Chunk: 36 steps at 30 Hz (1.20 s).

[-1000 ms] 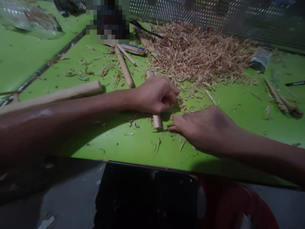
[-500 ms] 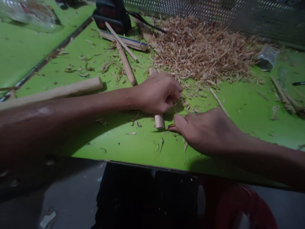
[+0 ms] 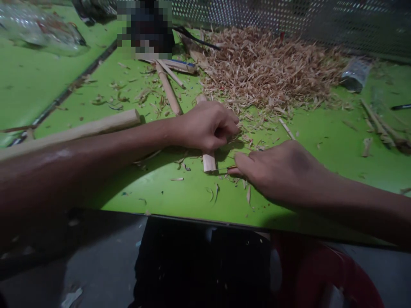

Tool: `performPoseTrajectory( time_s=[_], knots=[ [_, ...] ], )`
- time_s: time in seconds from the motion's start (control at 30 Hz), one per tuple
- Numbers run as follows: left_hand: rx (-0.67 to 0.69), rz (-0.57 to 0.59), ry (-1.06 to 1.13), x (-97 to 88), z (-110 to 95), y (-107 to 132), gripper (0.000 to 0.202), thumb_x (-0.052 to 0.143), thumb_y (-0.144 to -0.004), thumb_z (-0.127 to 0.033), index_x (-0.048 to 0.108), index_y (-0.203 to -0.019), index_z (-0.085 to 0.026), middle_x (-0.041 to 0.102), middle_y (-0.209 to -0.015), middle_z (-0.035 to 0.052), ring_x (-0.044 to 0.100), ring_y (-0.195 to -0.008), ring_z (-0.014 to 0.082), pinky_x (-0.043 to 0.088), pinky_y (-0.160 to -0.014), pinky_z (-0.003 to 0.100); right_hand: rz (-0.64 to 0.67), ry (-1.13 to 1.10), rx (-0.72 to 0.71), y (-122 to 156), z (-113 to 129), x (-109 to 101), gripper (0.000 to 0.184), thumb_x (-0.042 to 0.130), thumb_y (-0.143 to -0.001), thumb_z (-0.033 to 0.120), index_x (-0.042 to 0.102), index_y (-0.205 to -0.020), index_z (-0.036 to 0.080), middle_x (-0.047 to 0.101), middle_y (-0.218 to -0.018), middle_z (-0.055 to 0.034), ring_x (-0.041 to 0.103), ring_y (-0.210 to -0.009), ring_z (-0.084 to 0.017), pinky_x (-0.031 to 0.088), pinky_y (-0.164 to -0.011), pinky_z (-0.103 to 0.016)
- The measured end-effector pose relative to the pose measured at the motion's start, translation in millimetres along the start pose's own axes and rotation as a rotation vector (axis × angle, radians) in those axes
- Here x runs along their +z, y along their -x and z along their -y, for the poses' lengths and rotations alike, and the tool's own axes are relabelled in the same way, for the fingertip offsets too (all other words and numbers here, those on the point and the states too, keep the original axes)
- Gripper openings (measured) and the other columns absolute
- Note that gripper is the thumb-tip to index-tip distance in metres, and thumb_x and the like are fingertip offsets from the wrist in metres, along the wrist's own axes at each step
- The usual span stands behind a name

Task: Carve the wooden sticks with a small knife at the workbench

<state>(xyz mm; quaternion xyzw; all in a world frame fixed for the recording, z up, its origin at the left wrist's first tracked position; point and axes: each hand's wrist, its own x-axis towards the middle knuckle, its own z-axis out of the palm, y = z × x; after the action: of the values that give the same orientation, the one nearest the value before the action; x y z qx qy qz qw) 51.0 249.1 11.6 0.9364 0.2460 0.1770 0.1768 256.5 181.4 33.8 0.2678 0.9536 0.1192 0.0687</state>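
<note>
My left hand (image 3: 205,126) is closed around a short wooden dowel (image 3: 208,161) that lies on the green table (image 3: 180,196), its cut end sticking out toward me. My right hand (image 3: 279,173) rests just right of that end, fingers curled around a thin blade (image 3: 226,168) whose tip shows beside the dowel. Most of the blade is hidden under the hand. Loose wood shavings lie around both hands.
A big heap of shavings (image 3: 269,70) sits behind the hands. A thick long dowel (image 3: 80,130) lies at left, thinner sticks (image 3: 168,90) further back, more sticks (image 3: 382,128) at right. A perforated metal wall (image 3: 289,17) closes the back; a clear bag (image 3: 353,75) lies nearby.
The dowel's near end has drawn back slightly under my left hand; my right hand stays beside it with the blade. The view shifted a little.
</note>
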Motion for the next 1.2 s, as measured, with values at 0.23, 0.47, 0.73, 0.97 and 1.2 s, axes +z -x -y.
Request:
performPoseTrajectory(
  time_s=[0.23, 0.47, 0.73, 0.97, 1.2],
  knots=[
    [-0.176, -0.080, -0.031, 3.9, -6, -3, 0.043, 0.056, -0.087, -0.037, 0.047, -0.049, -0.018, 0.042, -0.047, -0.0019, 0.037, -0.049, 0.0096, 0.024, -0.055, 0.029, 0.014, 0.038, -0.009, 0, 2, 1, 0.029, 0.041, -0.097, 0.020, 0.061, -0.076, 0.019, 0.055, -0.054, -0.0004, 0.038, -0.045, -0.014, 0.010, -0.049, -0.033],
    [-0.199, -0.110, -0.069, 10.7, -6, -3, 0.047, 0.053, -0.092, -0.043, 0.057, -0.053, -0.017, 0.051, -0.048, 0.0004, 0.046, -0.051, 0.0117, 0.027, -0.057, 0.030, 0.077, -0.004, 0.081, -5, 9, -6, 0.035, 0.036, -0.097, 0.024, 0.062, -0.075, 0.019, 0.051, -0.050, -0.0010, 0.030, -0.042, -0.014, 0.009, -0.049, -0.034],
    [-0.125, -0.059, -0.108, 11.5, -3, 1, 0.038, 0.053, -0.093, -0.036, 0.062, -0.062, -0.017, 0.063, -0.062, 0.0019, 0.058, -0.063, 0.0127, 0.031, -0.059, 0.026, 0.109, -0.047, 0.029, -15, 14, -12, 0.025, 0.041, -0.089, 0.011, 0.064, -0.081, 0.016, 0.058, -0.049, -0.0037, 0.038, -0.043, -0.015, 0.014, -0.052, -0.031],
    [-0.094, -0.016, -0.103, 10.8, -3, 4, 0.042, 0.047, -0.098, -0.036, 0.063, -0.066, -0.016, 0.064, -0.069, 0.0053, 0.060, -0.068, 0.0152, 0.038, -0.064, 0.027, 0.104, -0.045, -0.066, -24, 17, -10, 0.028, 0.039, -0.093, 0.011, 0.066, -0.092, 0.016, 0.063, -0.056, -0.0037, 0.043, -0.046, -0.017, 0.019, -0.051, -0.031],
    [-0.059, -0.080, -0.102, 10.5, -4, 7, 0.039, 0.052, -0.097, -0.033, 0.060, -0.063, -0.016, 0.061, -0.066, 0.0030, 0.056, -0.068, 0.0150, 0.039, -0.066, 0.027, -0.030, 0.052, -0.008, -10, 11, -2, 0.041, 0.030, -0.103, 0.027, 0.066, -0.087, 0.016, 0.057, -0.050, -0.0024, 0.041, -0.045, -0.016, 0.017, -0.050, -0.032]
  ],
)
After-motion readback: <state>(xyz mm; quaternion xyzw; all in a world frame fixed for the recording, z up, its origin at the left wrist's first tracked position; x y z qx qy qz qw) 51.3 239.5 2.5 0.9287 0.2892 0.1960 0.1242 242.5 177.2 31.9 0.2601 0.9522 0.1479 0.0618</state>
